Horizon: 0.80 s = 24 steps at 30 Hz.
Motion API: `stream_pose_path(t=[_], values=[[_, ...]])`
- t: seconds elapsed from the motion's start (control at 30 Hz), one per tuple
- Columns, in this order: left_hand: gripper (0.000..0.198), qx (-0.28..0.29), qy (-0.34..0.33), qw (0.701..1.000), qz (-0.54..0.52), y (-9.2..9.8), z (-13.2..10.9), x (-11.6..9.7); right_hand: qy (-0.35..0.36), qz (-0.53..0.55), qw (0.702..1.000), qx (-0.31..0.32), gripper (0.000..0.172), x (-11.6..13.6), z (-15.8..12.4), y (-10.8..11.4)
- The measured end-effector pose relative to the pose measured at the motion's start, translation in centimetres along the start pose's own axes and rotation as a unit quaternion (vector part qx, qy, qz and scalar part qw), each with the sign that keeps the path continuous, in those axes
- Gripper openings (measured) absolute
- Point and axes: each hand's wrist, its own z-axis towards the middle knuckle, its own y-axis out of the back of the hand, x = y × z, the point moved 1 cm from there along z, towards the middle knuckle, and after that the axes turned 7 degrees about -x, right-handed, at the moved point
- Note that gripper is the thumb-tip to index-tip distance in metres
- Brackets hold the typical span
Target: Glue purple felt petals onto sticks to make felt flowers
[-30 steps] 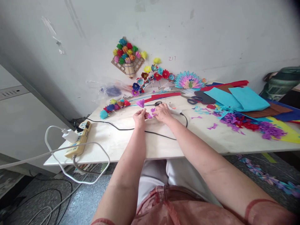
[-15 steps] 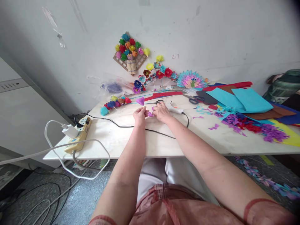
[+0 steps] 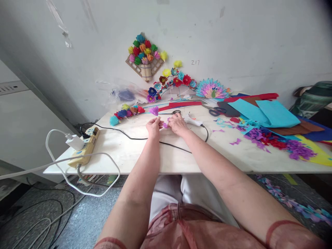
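Little changed: our left hand point(image 3: 153, 127) still pinches purple flower point(image 3: 154, 110) from below, bloom upright over table point(image 3: 124, 159). Right hand point(image 3: 177, 124) at petals point(image 3: 165, 125); grip unclear. Same step continuing, we judge.

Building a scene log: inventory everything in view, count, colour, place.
Flat tabletop: 1, white, centre
Cup-shaped papery flower: 1, purple, centre
Small papery pieces: few, purple, centre
Corded plastic tool: 1, white, centre
Metal scissors: 2, dark-handled, back
Stemmed papery flowers: many, multicoloured, left and back
Lattice flower plaque: 1, brown, wall
Fan-shaped papery ornament: 1, turquoise-pink, back
Flat strips: some, red, back
Folded sheets: several, turquoise, brown, blue, red, right
Cut scraps: many, purple, red, turquoise, right
Plastic bag: 1, clear, back left
Power strip: 1, yellow, left
Charger: 1, white, left
Cables: several, black, white, grey, left
Papery garland: 1, pastel, floor
Container: 1, green, right
Left hand: 1, holding flower
Right hand: 1, beside pieces
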Motion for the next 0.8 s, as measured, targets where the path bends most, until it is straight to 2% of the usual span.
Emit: stream_pose_path(t=[0.3,0.5,0.63,0.8], values=[[0.03,-0.007,0.005,1.0,-0.004,0.0,0.0,0.0,-0.018,0.048,0.998,-0.04,0.026,0.0,-0.1,0.2],[0.031,-0.018,0.001,1.0,0.0,0.1,0.0,0.0,-0.149,0.146,0.973,-0.101,0.019,-0.8,-0.1,0.9],[0.032,0.038,-0.005,0.999,-0.01,-0.1,-0.3,-0.3,-0.239,0.229,0.938,-0.101,0.018,-1.6,-0.2,1.4],[0.032,0.14,0.002,0.99,-0.005,-0.4,-0.9,-0.6,-0.299,0.298,0.902,-0.089,0.018,-1.9,-0.3,1.7]])
